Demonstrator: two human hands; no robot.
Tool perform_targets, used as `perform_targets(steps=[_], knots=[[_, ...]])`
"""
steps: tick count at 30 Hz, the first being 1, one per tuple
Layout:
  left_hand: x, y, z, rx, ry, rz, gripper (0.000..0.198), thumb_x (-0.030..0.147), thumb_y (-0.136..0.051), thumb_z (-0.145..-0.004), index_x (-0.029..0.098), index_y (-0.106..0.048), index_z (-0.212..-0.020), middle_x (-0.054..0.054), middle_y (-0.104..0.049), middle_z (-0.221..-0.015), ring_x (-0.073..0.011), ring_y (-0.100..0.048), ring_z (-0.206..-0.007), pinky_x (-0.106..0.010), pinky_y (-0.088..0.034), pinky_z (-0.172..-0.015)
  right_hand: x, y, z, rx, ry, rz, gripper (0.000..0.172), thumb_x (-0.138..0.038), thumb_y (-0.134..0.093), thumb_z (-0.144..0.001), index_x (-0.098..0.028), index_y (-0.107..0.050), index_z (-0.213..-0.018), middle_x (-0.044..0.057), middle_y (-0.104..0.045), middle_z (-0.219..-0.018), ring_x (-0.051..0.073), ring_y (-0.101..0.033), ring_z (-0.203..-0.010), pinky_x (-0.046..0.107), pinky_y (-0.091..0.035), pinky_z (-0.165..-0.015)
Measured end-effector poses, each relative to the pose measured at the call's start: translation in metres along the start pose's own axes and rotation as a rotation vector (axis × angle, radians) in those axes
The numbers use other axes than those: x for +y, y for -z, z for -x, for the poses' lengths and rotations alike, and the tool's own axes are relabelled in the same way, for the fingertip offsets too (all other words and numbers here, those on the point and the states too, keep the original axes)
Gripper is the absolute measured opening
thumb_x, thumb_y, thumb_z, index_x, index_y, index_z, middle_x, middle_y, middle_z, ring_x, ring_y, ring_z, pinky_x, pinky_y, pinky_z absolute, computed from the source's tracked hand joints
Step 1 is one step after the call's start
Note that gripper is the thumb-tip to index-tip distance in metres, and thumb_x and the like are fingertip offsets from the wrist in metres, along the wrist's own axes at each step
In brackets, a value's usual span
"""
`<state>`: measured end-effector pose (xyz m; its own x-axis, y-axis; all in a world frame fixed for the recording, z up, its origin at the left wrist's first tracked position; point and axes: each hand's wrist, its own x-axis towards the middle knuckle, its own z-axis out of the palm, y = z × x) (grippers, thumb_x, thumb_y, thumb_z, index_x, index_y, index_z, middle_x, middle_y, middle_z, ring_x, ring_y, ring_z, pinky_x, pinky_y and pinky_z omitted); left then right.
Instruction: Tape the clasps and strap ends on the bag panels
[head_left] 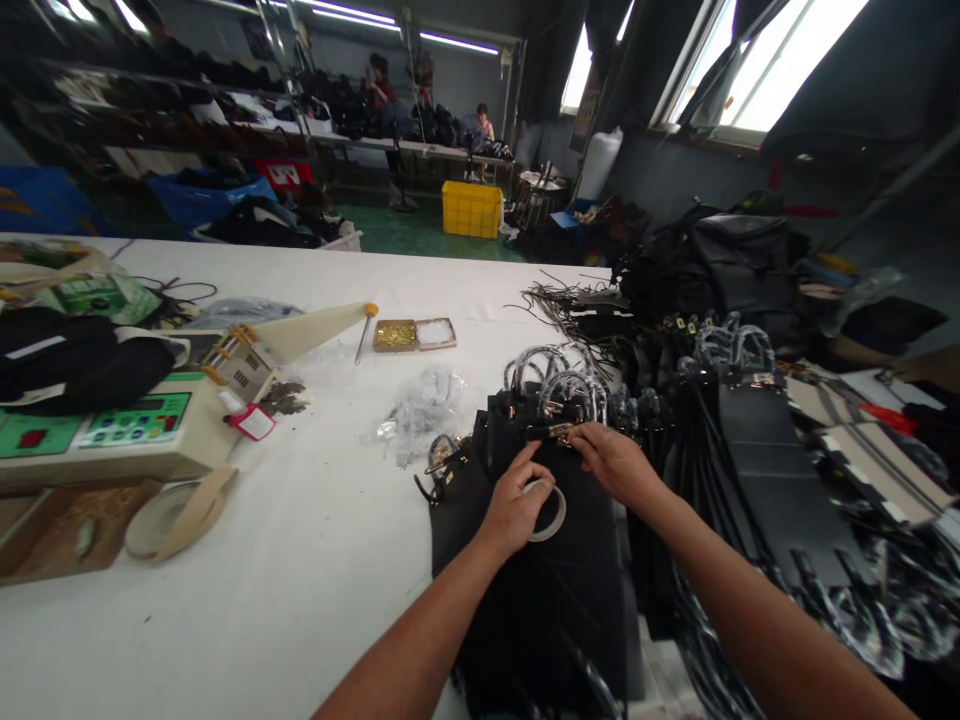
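Note:
A black handbag panel [555, 590] lies in front of me on a pile of similar pieces. Plastic-wrapped handles [574, 385] rise at its far end. My left hand [517, 505] holds a roll of tape [553, 520] hooked at its thumb and fingers, the index finger stretched toward a black strap with gold-coloured hardware. Thumb and fingers of my right hand [609, 460] pinch this gold-coloured fitting [561, 432] from the right. The fingertips partly cover the fitting, so its exact shape is hidden. Left of the hands is a small black strap with gold fittings [446, 470].
More black bag pieces [772, 470] are stacked at the right. Crumpled clear plastic [427, 405], a box of small gold parts [394, 336] and a red-and-white bottle [251, 418] rest on the white table [322, 560]. A machine with green panels [139, 420] stands left. People sit far back.

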<state>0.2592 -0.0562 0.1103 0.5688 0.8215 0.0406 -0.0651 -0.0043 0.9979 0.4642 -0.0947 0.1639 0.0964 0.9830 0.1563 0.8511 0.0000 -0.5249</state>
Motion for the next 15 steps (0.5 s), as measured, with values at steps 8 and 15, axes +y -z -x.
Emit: perform_targets(steps=[8, 15], knots=[[0.011, 0.000, 0.001, 0.070, 0.041, -0.055, 0.019, 0.034, -0.059, -0.091, 0.019, -0.070, -0.088, -0.009, -0.069, -0.117, -0.0203, -0.067, -0.094, -0.031, -0.055, -0.077, -0.018, 0.016, 0.004, -0.084, -0.129, -0.269, 0.026, -0.042, -0.050, -0.098, -0.023, -0.066, -0.093, 0.000, -0.069, -0.088, 0.016, -0.064, -0.070, 0.030, -0.050, -0.074], [0.040, -0.006, 0.008, 0.017, -0.066, -0.203, 0.028, 0.042, -0.057, -0.095, 0.020, -0.072, -0.088, -0.002, -0.070, -0.084, -0.0158, -0.063, -0.078, -0.027, -0.047, -0.073, -0.035, 0.014, 0.027, -0.229, -0.219, -0.617, 0.031, -0.050, -0.056, -0.096, -0.021, -0.065, -0.094, 0.000, -0.064, -0.081, 0.016, -0.063, -0.074, 0.028, -0.051, -0.070]])
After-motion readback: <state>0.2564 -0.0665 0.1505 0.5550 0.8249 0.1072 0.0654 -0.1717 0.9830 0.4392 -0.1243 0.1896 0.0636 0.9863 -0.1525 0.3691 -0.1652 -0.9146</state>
